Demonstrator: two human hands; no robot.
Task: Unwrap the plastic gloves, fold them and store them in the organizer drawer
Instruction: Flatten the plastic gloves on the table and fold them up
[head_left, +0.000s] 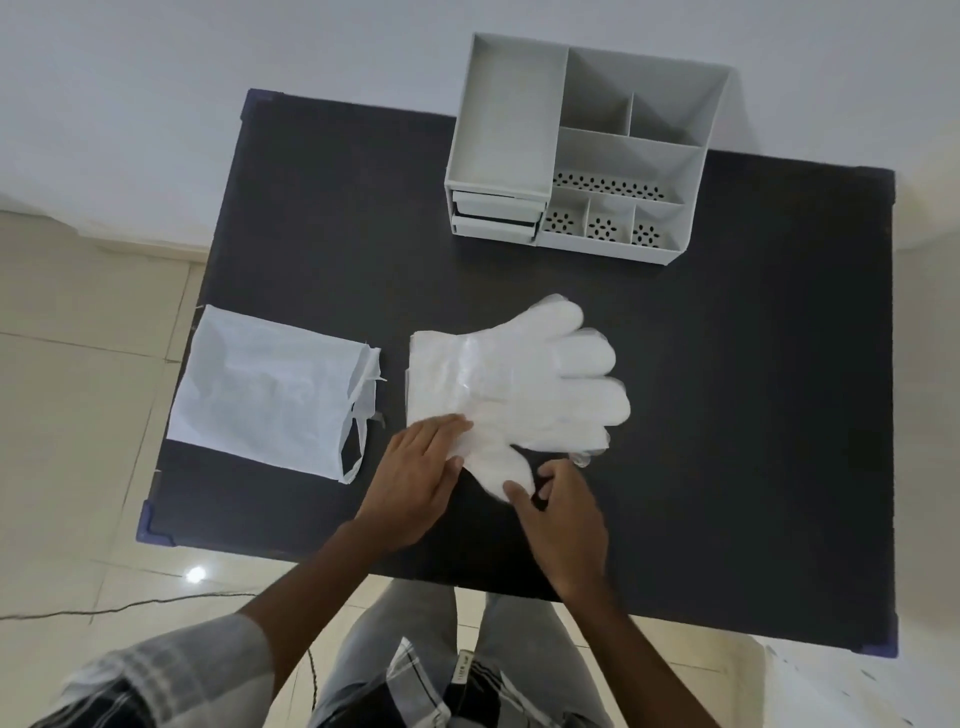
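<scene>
A stack of clear plastic gloves lies flat in the middle of the black table, fingers pointing right and away. My left hand rests flat on the cuff end of the stack, fingers together, pressing it down. My right hand pinches the thumb part of the top glove at the stack's near edge. The white organizer stands at the far side of the table; its two small drawers at the front left are shut or nearly so.
An empty white wrapper bag lies on the table's left part, overhanging the left edge. The table has blue corner guards. Tiled floor and a thin cable are below left. My legs are at the near edge.
</scene>
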